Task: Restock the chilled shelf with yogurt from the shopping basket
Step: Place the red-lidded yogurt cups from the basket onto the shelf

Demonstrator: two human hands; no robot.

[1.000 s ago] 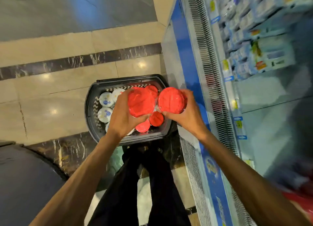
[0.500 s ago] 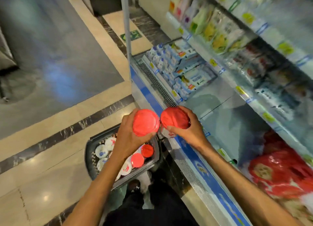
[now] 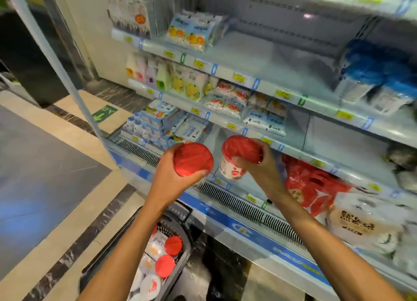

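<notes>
My left hand [image 3: 169, 176] grips a red-lidded yogurt cup [image 3: 193, 159] from below and the side. My right hand [image 3: 259, 165] holds a second red-lidded white yogurt cup [image 3: 234, 165] by its rim, tilted. Both cups hang in front of the chilled cabinet's lowest shelf [image 3: 248, 183], above its front grille. The black shopping basket [image 3: 180, 210] stands on the floor below my arms, with several red-lidded and white-lidded yogurt cups [image 3: 164, 265] in it.
Upper shelves hold pouches and milk cartons [image 3: 158, 124]. Red bags [image 3: 311, 188] and white packs [image 3: 361, 221] lie on the lowest shelf at the right. A bare stretch of shelf [image 3: 338, 140] shows behind my right hand. A glass side panel [image 3: 56, 59] bounds the cabinet's left.
Both hands have lifted the two red-lidded cups from over the basket up to the lowest shelf. My view has swung up from the floor to the cabinet shelves.
</notes>
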